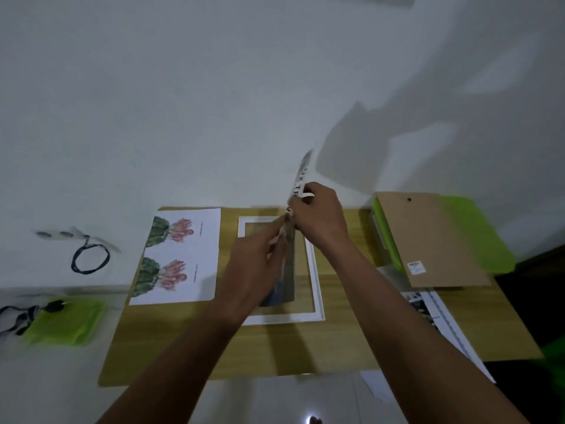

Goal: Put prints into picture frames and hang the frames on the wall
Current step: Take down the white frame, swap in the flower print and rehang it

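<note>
1. Left hand [256, 261] and right hand [321, 215] both pinch the print [300, 175], held edge-on.
2. Its long axis runs near-to-far, directly over the white frame [284, 318] on the table [336, 347]; left hand nearer.

Lighting is running dim, with a grey-green cast. Large soft shadows are falling up and to the right across the wall [397, 142]. A small glare spot is showing on the floor [305, 403]. Motion blur is smearing the print [301, 175], the left hand [253, 270] and the right hand [321, 218]. Wide-angle distortion is bowing the desk [336, 347] edges.
</note>
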The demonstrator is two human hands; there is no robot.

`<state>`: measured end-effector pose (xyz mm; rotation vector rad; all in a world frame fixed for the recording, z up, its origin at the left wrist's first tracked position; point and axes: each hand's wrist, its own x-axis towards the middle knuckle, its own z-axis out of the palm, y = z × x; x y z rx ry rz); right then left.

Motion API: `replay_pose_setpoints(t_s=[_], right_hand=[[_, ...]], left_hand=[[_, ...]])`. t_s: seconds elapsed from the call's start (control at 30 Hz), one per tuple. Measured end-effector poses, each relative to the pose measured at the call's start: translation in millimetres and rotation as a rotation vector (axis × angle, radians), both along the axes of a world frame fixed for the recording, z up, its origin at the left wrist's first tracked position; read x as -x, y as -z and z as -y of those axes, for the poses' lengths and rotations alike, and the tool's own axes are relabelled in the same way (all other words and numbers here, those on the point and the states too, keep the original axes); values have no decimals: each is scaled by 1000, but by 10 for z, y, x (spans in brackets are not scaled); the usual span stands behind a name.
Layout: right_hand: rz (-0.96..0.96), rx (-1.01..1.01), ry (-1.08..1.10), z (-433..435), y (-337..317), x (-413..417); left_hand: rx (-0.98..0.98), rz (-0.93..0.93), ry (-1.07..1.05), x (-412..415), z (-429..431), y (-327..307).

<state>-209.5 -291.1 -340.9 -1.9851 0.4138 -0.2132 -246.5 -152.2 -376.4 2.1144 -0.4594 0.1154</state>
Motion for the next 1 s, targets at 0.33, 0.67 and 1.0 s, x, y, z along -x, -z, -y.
replay_pose_setpoints(t_s=[0.33, 0.67, 1.0], right_hand=[[-28, -196, 167, 662, -182, 647], [-193, -151, 118, 1232, 805, 1140], [-422, -211, 157, 1953, 1782, 1717]], left_hand=[[207, -446, -130, -282, -89, 41], [186, -694, 40, 217, 191, 458], [31, -770, -12, 747, 854, 1262]])
